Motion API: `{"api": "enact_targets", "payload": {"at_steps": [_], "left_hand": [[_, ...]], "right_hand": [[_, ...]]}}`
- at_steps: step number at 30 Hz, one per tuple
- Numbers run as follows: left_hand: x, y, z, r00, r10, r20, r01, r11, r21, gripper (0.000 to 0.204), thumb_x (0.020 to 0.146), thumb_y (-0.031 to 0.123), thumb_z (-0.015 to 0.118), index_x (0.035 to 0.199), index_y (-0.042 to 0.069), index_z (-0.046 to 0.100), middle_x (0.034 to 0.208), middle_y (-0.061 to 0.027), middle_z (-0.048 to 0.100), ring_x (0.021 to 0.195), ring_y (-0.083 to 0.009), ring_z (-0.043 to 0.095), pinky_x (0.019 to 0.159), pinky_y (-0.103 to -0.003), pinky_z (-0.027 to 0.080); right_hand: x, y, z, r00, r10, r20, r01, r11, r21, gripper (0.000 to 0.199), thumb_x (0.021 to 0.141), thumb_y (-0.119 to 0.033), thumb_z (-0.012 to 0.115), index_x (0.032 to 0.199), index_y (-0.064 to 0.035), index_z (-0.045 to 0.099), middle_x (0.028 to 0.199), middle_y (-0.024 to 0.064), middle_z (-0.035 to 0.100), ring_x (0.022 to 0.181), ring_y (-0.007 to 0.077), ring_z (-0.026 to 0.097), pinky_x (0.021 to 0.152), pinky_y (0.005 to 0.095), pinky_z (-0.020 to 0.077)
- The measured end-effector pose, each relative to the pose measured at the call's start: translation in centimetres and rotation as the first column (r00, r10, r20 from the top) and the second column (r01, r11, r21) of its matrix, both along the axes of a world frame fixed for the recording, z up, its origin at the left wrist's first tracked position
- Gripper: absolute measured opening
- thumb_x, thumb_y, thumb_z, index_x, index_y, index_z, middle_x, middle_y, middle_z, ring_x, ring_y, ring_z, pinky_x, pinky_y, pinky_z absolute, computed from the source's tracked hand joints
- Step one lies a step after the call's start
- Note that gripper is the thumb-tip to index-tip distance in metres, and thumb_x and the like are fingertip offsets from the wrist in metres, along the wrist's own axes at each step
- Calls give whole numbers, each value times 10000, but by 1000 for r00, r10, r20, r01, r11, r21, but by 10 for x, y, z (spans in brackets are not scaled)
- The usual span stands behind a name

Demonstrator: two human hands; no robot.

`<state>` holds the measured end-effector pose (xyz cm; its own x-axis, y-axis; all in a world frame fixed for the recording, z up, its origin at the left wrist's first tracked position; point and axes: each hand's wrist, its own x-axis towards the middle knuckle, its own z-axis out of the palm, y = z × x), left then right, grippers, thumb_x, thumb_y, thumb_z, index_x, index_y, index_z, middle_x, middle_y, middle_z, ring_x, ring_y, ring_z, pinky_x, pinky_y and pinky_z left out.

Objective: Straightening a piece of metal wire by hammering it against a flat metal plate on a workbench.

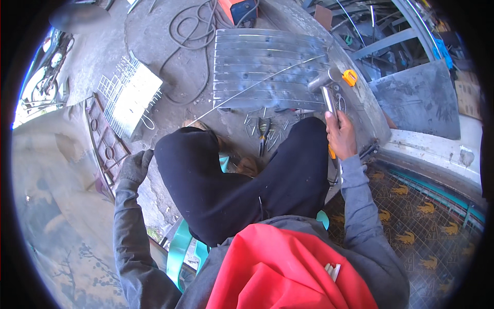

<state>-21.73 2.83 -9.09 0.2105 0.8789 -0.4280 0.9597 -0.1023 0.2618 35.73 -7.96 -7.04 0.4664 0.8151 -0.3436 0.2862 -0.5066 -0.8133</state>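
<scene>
My right hand [341,135], bare, is wrapped round the handle of a hammer [327,95], whose head is raised by the right edge of a slatted metal panel [242,69]. My left hand [135,167], in a dark grey glove, is closed beside my left knee; what its fingers hold, if anything, is hidden. A long thin rod [260,88] slants over the panel, and its near end disappears behind that knee, in line with the glove. Between my knees and the panel, black-handled pliers [263,135] lie on the ground among several short metal pieces [278,138].
An orange tape measure [350,78] sits on the ledge beyond the hammer. Left stand a wire-grid piece [136,92] and a rusty frame [100,136]. A cable [206,49] loops near an orange machine [237,9]. A metal sheet [417,100] leans at right.
</scene>
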Motion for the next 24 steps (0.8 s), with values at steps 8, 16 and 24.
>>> {"api": "enact_targets", "payload": {"at_steps": [8,16,24], "left_hand": [[6,-15,6,993,13,120,-5,998,-70,520,1012,467,514,887,-10,679,774,-271,629,710,-395,630,683,-447,482],[9,-13,0,995,32,96,-21,992,-123,549,1014,475,510,873,-28,679,735,-265,621,644,-331,609,686,-433,476],[21,-16,3,997,37,71,-29,994,-107,538,1005,504,504,963,6,704,800,-275,647,750,-404,656,720,-448,488]], "right_hand": [[-4,-35,3,967,-175,-187,184,982,34,321,1001,-374,601,923,-66,558,640,-31,469,493,40,437,431,211,355],[3,-32,-5,977,-176,-118,187,977,98,343,1015,-388,571,917,-59,564,649,-27,479,526,40,448,467,233,377],[-15,39,48,994,-107,24,89,916,391,369,1032,-399,528,987,-39,591,661,-16,509,578,47,485,508,245,403]]}}
